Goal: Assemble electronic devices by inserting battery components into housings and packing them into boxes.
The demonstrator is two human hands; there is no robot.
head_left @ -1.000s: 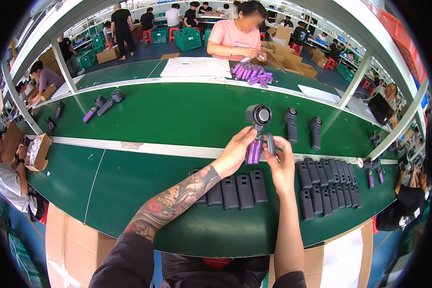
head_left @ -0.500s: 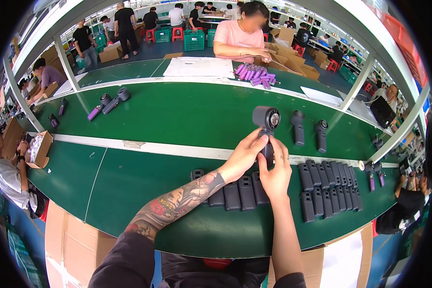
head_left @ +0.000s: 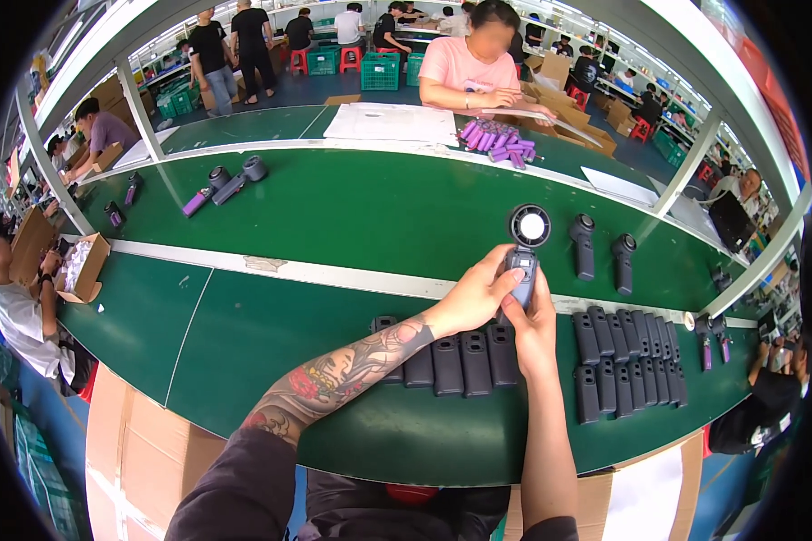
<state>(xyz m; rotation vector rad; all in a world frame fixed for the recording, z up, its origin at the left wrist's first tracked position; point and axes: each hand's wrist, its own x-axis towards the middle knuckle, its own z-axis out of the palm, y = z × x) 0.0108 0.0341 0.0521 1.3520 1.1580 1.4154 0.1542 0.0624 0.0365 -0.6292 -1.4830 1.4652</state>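
A dark grey handheld fan [head_left: 522, 261] stands upright in both my hands above the near green bench, its round head facing me. My left hand [head_left: 480, 296] wraps the handle from the left, thumb on the handle's front near its small light panel. My right hand [head_left: 536, 329] closes round the lower handle from the right. Beneath my left forearm lies a row of dark handle casings [head_left: 448, 365], partly hidden. Right of my right forearm, more casings [head_left: 619, 389] lie in two rows. Two more handheld fans [head_left: 585, 252] rest beyond, on the far green surface.
A white rail [head_left: 361, 284] divides the green surfaces. Purple battery cells [head_left: 501, 144] are heaped before a person in pink [head_left: 469, 72]. Fan parts [head_left: 230, 187] lie at the far left. A person with an open carton [head_left: 83, 269] sits left. White posts [head_left: 690, 162] frame the bench.
The fan's head has turned from facing right to facing me, and its handle front now shows. My left thumb has come onto the handle's front. The view has shifted slightly.
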